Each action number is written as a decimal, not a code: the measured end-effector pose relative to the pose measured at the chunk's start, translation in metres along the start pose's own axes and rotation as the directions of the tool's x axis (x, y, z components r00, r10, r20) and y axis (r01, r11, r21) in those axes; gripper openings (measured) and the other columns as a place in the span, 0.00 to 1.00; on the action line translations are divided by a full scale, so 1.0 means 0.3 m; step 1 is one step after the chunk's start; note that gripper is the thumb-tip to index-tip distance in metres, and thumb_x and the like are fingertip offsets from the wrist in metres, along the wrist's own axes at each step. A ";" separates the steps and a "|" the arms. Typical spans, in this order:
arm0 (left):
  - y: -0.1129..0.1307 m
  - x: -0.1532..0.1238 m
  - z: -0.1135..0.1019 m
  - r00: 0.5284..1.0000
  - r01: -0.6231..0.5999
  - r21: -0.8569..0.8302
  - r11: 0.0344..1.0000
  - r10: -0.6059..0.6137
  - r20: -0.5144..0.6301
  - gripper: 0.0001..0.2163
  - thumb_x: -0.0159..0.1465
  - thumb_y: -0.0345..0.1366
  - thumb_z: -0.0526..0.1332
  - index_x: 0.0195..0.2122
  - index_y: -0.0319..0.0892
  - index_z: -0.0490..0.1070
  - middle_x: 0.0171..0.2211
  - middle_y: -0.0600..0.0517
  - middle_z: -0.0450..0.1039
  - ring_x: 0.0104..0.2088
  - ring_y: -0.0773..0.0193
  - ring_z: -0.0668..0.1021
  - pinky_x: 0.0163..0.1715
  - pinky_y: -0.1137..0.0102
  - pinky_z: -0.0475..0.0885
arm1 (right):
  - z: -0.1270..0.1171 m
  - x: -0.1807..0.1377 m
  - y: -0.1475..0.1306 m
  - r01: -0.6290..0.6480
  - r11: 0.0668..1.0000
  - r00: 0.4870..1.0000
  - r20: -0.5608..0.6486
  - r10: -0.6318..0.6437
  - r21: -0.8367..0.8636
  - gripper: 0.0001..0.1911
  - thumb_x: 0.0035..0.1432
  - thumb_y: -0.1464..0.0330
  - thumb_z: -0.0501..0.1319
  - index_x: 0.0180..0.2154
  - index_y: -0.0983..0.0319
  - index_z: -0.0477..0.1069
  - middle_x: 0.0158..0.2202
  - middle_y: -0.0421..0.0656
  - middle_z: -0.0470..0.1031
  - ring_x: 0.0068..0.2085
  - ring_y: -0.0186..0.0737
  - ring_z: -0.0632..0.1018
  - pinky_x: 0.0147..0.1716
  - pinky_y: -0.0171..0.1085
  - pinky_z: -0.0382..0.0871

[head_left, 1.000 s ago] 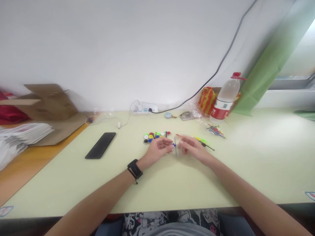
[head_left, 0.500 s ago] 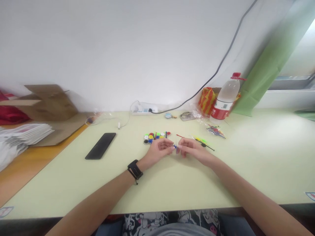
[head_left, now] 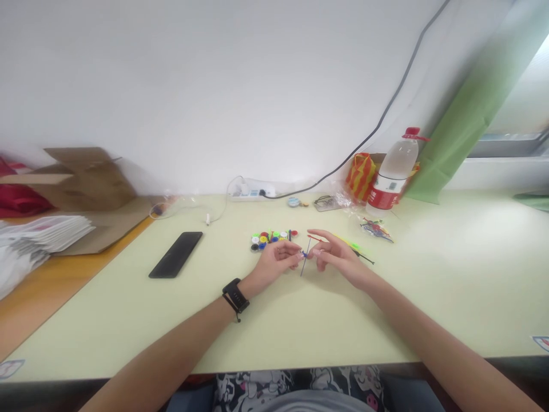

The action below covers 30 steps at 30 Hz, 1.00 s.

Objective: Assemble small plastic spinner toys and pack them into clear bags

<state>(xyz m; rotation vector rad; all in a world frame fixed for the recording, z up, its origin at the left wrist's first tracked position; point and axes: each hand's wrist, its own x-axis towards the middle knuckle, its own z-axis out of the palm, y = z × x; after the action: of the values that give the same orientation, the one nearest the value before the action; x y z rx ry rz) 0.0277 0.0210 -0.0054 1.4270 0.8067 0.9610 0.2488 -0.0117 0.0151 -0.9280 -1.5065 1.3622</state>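
Note:
My left hand (head_left: pixel 274 263), with a black watch on its wrist, pinches a small blue piece with a thin blue stick (head_left: pixel 305 258) above the pale green table (head_left: pixel 300 320). My right hand (head_left: pixel 338 254) meets it from the right, thumb and forefinger touching the same piece, the other fingers spread. Just behind the hands lies a cluster of small coloured round pieces (head_left: pixel 271 238). A thin red stick (head_left: pixel 314 237) and a black stick (head_left: pixel 363 257) lie near my right hand.
A black phone (head_left: pixel 175 254) lies to the left. A power strip (head_left: pixel 253 190) with cables, a water bottle (head_left: pixel 392 174), a red-yellow bag (head_left: pixel 361 173) and a small packet of parts (head_left: pixel 375 228) sit at the back. Cardboard (head_left: pixel 86 177) and stacked papers (head_left: pixel 38 234) are far left.
My right hand closed in on the blue piece, then its fingers spread again. The blue stick now tilts down to the left. My left hand stayed in place.

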 end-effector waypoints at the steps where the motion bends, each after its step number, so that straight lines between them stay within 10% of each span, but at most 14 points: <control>1: 0.002 0.000 0.000 1.000 0.000 -0.004 1.000 0.000 -0.006 0.18 0.57 0.44 0.75 0.42 0.38 0.78 0.34 0.48 0.79 0.32 0.65 0.79 0.34 0.69 0.77 | 0.001 -0.001 0.003 0.013 1.000 1.000 -0.003 -0.013 -0.002 0.35 0.62 0.57 0.67 0.67 0.51 0.60 0.40 0.42 0.78 0.29 0.36 0.74 0.34 0.40 0.73; 5: 0.006 0.003 -0.002 1.000 0.001 -0.012 1.000 -0.001 -0.022 0.18 0.56 0.44 0.75 0.40 0.38 0.78 0.32 0.50 0.78 0.31 0.65 0.79 0.34 0.69 0.76 | -0.001 0.001 0.022 0.058 0.994 0.998 0.008 -0.058 -0.094 0.35 0.62 0.56 0.66 0.68 0.50 0.60 0.42 0.41 0.77 0.30 0.34 0.74 0.34 0.39 0.72; 8: 0.003 0.005 -0.005 0.999 0.007 0.001 1.000 -0.006 -0.034 0.18 0.56 0.45 0.75 0.40 0.38 0.78 0.32 0.50 0.78 0.30 0.65 0.78 0.32 0.69 0.75 | -0.011 0.006 0.037 0.020 0.966 0.998 0.056 -0.006 -0.257 0.21 0.67 0.51 0.59 0.34 0.60 0.80 0.28 0.41 0.75 0.27 0.35 0.71 0.31 0.38 0.68; 11: -0.001 0.005 -0.007 0.999 0.012 0.012 1.000 -0.012 -0.043 0.18 0.56 0.45 0.75 0.39 0.38 0.77 0.31 0.49 0.78 0.29 0.66 0.78 0.32 0.69 0.75 | -0.019 0.010 0.041 -0.034 0.944 0.992 0.103 0.071 -0.329 0.36 0.70 0.47 0.52 0.15 0.61 0.66 0.18 0.41 0.67 0.22 0.34 0.67 0.26 0.38 0.61; 30: 0.004 -0.005 0.004 1.000 0.011 -0.017 1.000 -0.011 0.021 0.17 0.57 0.42 0.75 0.41 0.38 0.76 0.33 0.50 0.77 0.32 0.66 0.78 0.35 0.69 0.75 | 0.007 0.012 0.019 -0.024 0.980 0.988 0.144 0.053 -0.195 0.19 0.64 0.51 0.64 0.36 0.61 0.71 0.28 0.39 0.73 0.27 0.34 0.72 0.28 0.35 0.67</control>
<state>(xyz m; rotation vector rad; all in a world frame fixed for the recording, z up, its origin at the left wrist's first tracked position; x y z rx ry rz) 0.0280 0.0190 -0.0042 1.4146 0.7883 0.9408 0.2455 -0.0083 0.0099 -0.9981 -1.7675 1.3555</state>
